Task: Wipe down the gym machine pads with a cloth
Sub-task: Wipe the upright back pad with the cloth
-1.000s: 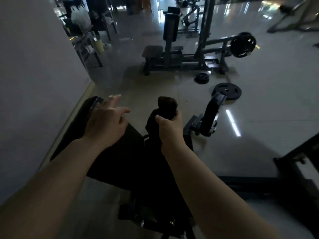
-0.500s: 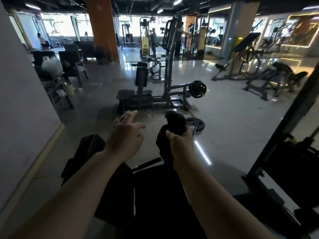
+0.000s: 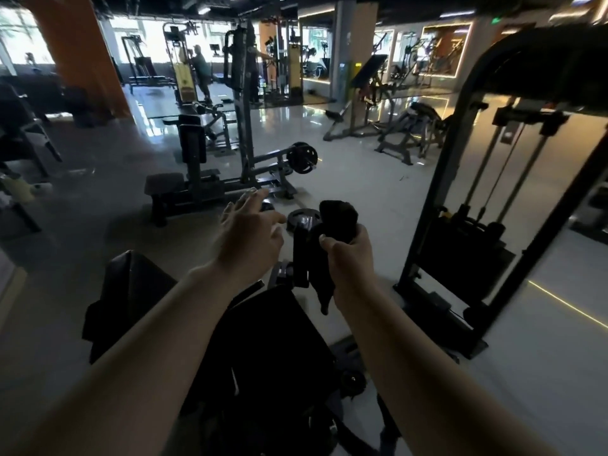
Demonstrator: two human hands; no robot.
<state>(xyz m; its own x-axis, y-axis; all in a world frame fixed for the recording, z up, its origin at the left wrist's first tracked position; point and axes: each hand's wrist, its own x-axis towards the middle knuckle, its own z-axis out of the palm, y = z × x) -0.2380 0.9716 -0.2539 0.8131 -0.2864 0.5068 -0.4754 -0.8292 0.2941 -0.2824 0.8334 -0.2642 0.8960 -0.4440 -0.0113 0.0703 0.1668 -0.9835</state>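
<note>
Head view looks down both forearms over a dark padded gym machine. Right hand [image 3: 350, 255] has its fingers curled round a dark cloth [image 3: 335, 225], bunched above the fist with a tail hanging below it, just beside a narrow upright pad [image 3: 301, 258]. Left hand [image 3: 250, 235] is raised in the air, fingers spread and straight, holding nothing. Two broader black pads lie lower, one at the left [image 3: 131, 291] and one beneath the forearms [image 3: 273, 340]. A weight-stack frame [image 3: 460, 159] stands to the right on the glossy floor [image 3: 362, 185].
</note>
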